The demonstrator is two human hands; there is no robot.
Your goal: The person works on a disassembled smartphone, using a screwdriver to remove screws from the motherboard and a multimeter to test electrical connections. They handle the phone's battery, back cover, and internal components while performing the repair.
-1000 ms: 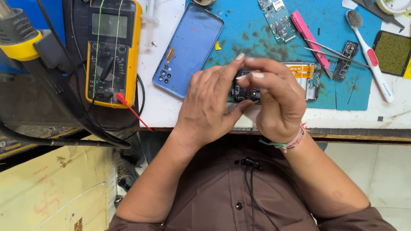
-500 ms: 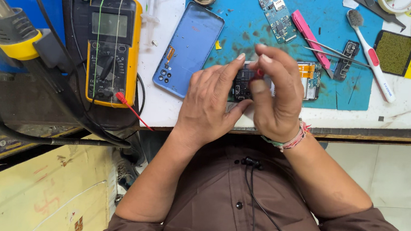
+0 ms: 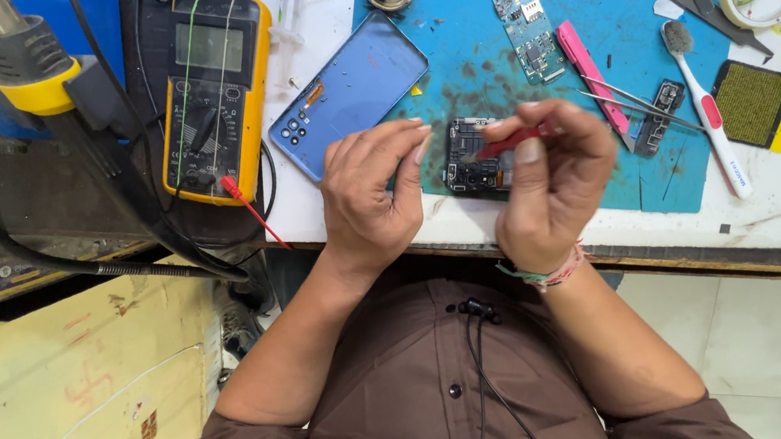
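Note:
A small dark phone circuit board (image 3: 473,156) lies on the blue work mat (image 3: 482,57) near the table's front edge. My right hand (image 3: 551,183) pinches a thin red-handled tool (image 3: 510,142) whose tip rests on the board. My left hand (image 3: 376,190) is just left of the board, fingers curled and apart, fingertips beside the board's edge, holding nothing.
A blue phone back cover (image 3: 350,92) lies left of the mat. A yellow multimeter (image 3: 215,88) with a red probe stands further left. A second circuit board (image 3: 528,28), pink pry tool (image 3: 591,72), tweezers (image 3: 626,99) and a white brush (image 3: 707,102) lie on the mat.
Both hands had been clasped together over the board. They have separated: the left hand drew back to the left, and the right hand now holds the red tool to the uncovered board.

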